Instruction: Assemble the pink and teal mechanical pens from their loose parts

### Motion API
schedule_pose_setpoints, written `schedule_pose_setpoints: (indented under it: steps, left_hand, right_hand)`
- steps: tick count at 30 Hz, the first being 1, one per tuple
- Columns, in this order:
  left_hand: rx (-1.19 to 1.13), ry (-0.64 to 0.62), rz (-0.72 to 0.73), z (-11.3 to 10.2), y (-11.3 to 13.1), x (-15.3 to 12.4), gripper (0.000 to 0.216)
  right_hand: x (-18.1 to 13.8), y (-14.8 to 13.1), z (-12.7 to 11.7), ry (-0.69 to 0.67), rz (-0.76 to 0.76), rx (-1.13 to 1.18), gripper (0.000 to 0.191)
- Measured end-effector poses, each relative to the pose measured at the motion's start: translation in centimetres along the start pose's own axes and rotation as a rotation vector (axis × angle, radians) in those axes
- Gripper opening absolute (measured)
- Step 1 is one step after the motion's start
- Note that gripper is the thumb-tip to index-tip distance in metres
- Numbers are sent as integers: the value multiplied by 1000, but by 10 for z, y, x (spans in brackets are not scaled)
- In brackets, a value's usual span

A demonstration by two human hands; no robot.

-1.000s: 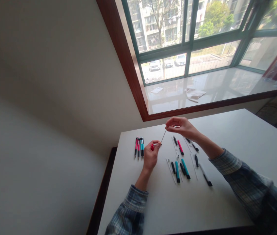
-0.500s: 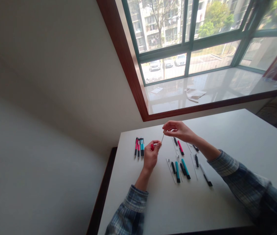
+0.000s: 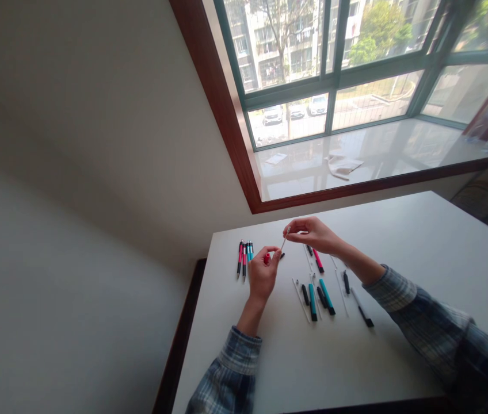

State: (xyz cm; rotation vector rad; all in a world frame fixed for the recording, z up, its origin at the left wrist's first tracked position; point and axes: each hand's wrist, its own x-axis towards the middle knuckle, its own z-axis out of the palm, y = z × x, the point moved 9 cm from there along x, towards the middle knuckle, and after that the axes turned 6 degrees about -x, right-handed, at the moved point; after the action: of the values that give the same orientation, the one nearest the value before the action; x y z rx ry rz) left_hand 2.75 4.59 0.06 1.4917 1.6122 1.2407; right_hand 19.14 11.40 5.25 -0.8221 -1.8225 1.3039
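My left hand (image 3: 263, 279) is closed around a red pen barrel (image 3: 267, 259), most of it hidden by the fingers. My right hand (image 3: 313, 234) pinches the upper end of a thin pen refill (image 3: 285, 237), which slants down to the left thumb and fingertips. Whether the refill's lower end is inside the barrel cannot be seen. A small black piece (image 3: 282, 256) shows just right of the left fingertips. Left of that hand lie a red-and-black pen (image 3: 239, 259), another (image 3: 244, 261) and teal-and-black pens (image 3: 250, 247), partly covered by the hand.
On the white table (image 3: 321, 362) lie teal barrels (image 3: 312, 303), black grips (image 3: 305, 295), refills (image 3: 300, 299), a pink barrel (image 3: 318, 261) and a white-and-black barrel (image 3: 362, 309). Beyond the table, a cloth (image 3: 344, 165) rests on the window sill (image 3: 300, 178).
Both hands have shifted slightly left, the right one also a little down. The left hand now overlaps the teal pens, and the small black piece beside its fingertips has come into view.
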Motion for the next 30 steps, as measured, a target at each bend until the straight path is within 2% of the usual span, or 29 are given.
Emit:
schedule_pose_setpoints:
  steps: [3, 6, 10, 14, 17, 20, 25, 30]
  left_hand:
    - [336, -29, 80, 2, 3, -2, 22]
    - [530, -115, 112, 14, -2, -4, 27]
    - [680, -169, 73, 21, -14, -3, 33]
    - [712, -158, 74, 20, -16, -2, 25]
    - [645, -132, 96, 17, -11, -2, 20]
    - [437, -108, 95, 15, -6, -2, 18]
    - [47, -121, 44, 15, -6, 0, 28]
    - [-104, -130, -2, 17, -9, -1, 34]
  right_hand:
    - [0, 0, -12, 73, -9, -7, 29]
    - [-1, -2, -18, 102, -16, -13, 29]
    - [-1, -6, -18, 87, -24, -11, 31]
    - [-1, -7, -20, 110, -28, -8, 31]
    - [-1, -7, -21, 126, -31, -10, 31]
    - [-2, -7, -21, 126, -40, -11, 31]
    - [-1, -5, -23, 126, -47, -14, 33]
    - [-2, -3, -22, 127, -46, -8, 33]
